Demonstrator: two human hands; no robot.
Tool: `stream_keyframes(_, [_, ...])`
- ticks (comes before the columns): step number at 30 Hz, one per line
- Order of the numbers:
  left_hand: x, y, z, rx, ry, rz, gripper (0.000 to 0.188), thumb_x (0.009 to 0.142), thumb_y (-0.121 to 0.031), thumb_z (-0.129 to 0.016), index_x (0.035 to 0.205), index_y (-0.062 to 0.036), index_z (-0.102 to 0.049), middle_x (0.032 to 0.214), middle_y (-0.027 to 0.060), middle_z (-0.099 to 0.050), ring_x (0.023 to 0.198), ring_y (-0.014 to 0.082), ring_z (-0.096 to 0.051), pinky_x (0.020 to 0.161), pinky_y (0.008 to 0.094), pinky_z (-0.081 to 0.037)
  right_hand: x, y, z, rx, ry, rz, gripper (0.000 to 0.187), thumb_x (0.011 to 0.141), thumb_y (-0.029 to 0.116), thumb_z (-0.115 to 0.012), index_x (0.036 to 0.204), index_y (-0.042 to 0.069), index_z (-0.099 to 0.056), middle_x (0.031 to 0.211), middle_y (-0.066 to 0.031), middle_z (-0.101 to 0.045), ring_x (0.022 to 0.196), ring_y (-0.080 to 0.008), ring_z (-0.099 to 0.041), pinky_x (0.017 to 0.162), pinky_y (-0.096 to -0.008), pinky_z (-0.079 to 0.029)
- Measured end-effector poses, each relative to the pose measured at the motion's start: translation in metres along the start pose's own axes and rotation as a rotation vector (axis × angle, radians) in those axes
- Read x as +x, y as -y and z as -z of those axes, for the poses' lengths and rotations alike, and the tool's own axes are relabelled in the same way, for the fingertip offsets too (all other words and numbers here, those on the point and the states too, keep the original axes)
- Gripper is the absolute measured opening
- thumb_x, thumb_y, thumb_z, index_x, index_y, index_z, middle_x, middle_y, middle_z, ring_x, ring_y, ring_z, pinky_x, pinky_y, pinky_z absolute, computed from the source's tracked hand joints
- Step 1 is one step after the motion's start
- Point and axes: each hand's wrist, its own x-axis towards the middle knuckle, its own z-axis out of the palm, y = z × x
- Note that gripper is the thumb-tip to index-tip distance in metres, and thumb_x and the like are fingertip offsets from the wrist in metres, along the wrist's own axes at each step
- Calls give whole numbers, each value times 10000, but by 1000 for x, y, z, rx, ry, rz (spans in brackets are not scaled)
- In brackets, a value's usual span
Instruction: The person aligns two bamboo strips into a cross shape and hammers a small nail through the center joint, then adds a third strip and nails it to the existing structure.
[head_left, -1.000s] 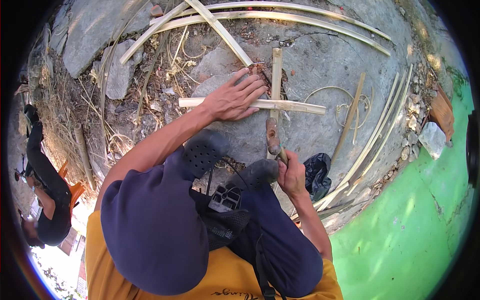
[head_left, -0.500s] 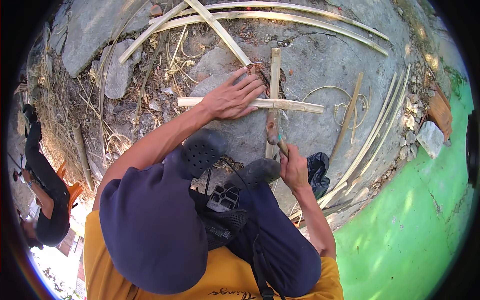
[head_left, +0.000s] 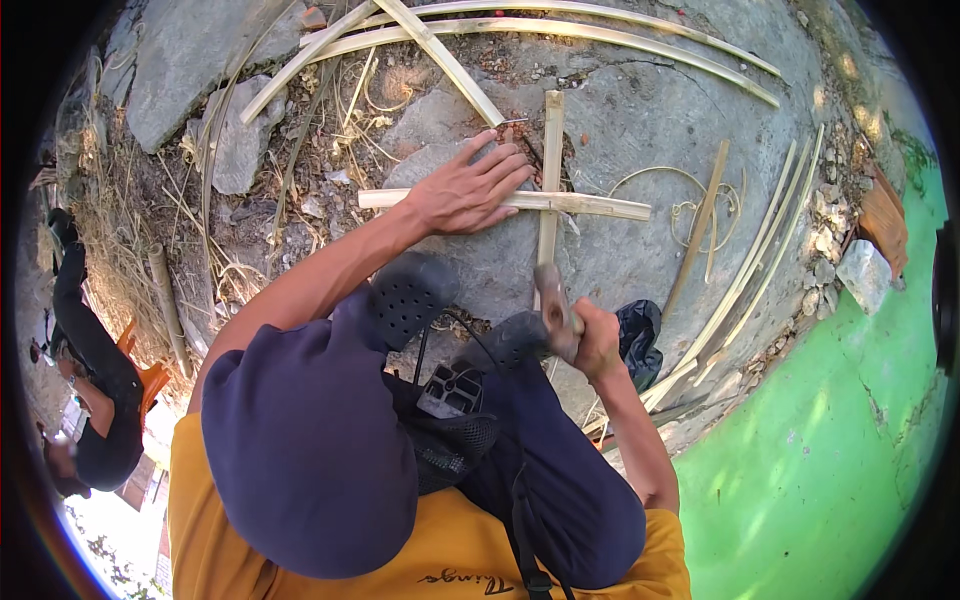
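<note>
My left hand (head_left: 470, 190) lies flat with its fingers stretched out, pressing across a pale wooden strip (head_left: 600, 206). That strip crosses over a second, lengthwise strip (head_left: 552, 130) on the stone ground, making a cross just right of my fingers. My right hand (head_left: 598, 340) is closed around the handle of a hammer, mostly hidden by the fist. The hammer's worn, brownish head (head_left: 555, 312) hangs on the near side of the crossing, apart from it and slightly blurred. Beyond my left fingertips, a thin nail-like piece (head_left: 515, 121) shows by the end of a slanting strip (head_left: 440, 58).
Long curved strips (head_left: 560, 28) lie at the far side, and several more (head_left: 755, 265) lie at the right. A black plastic bag (head_left: 638, 345) sits by my right hand. Green ground (head_left: 800, 450) borders the stone. Another person (head_left: 100, 390) is at the far left.
The hammer head has come away from the crossing, back toward me, and its tilt has changed. My left hand has stayed flat on the strip; the crossed strips look unmoved.
</note>
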Motion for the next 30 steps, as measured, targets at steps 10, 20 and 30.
stream_keyframes(10, [0,-5,1,9,20,1,615,1079,-410,-532,1539,-6,-483,1520,170,-530,1528,307,-420,1340,560,-156,9,3,1,-65,1,-59,183,985,79,-662,1140,13,-591,760,-149,-646,624,-366,-681,561,-465,-533])
stream_keyframes(20, [4,-2,2,20,-4,-19,605,1081,-391,-540,1535,5,-487,1524,168,-527,1525,316,-428,1335,572,-163,7,-4,-6,-184,54,-262,206,938,42,-653,1139,10,-620,808,-155,-656,619,-371,-676,567,-457,-549])
stream_keyframes(30, [-5,-4,1,32,35,-9,613,1080,-393,-538,1535,15,-484,1520,170,-533,1524,317,-429,1332,579,-161,5,20,-5,-30,-37,-36,173,926,52,-669,1081,15,-602,833,-158,-663,641,-376,-682,583,-465,-553])
